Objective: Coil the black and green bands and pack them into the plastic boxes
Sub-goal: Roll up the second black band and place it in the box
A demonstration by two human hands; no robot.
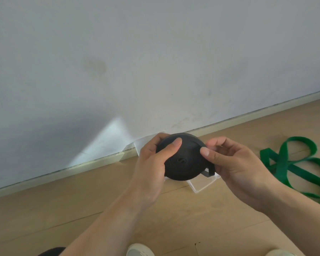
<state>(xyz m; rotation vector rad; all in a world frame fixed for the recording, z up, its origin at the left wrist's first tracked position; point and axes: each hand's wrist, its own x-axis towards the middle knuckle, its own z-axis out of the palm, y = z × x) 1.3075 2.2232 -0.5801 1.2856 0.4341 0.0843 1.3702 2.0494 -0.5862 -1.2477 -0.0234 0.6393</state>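
- Above the wooden floor [63,209], in front of the white wall [118,52], both hands are holding the black band [181,159], which is wound into a tight round coil.
- The left hand [151,163] is gripping the coil from its left side, its thumb lying across the face and its fingers [160,138] wrapping round the far edge.
- The right hand [235,163] is pinching the band's loose end at the coil's right edge between thumb and fingers [213,143].
- Just beneath the coil, a clear plastic box [201,185] is sitting on the floor, partly hidden.
- To the right, well apart, the green band [292,163] is lying uncoiled in loose loops on the floor.
- At the bottom edge, two light shoes [139,250] are showing.
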